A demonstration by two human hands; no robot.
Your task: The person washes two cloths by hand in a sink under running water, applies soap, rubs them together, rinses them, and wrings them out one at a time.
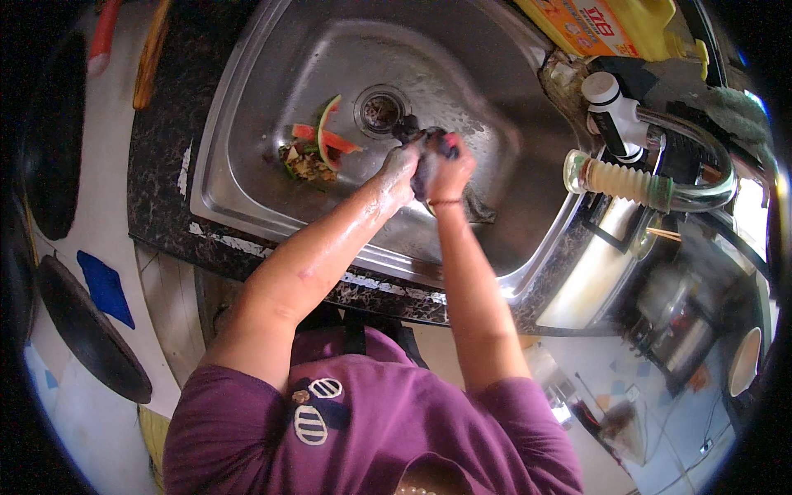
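My left hand (401,168) and my right hand (453,172) are close together over the stainless steel sink (346,55). Both grip a dark, wet bundle that looks like cloth (422,179), with a small pink-red patch by the right fingers. Suds or water shine on my left wrist and forearm. Parts of the bundle are blurred and covered by my fingers. Past my right wrist, a grey-brown cloth (479,209) lies on the sink floor. The drain strainer (382,111), holding dark scraps, is just beyond my left hand.
Watermelon rind (323,137) and food scraps (306,164) lie left in the basin. A white faucet (609,117) with a ribbed spout hose (625,179) stands at the right rim. Behind it is a yellow detergent jug (594,28). Dark marbled countertop (167,167) surrounds the sink.
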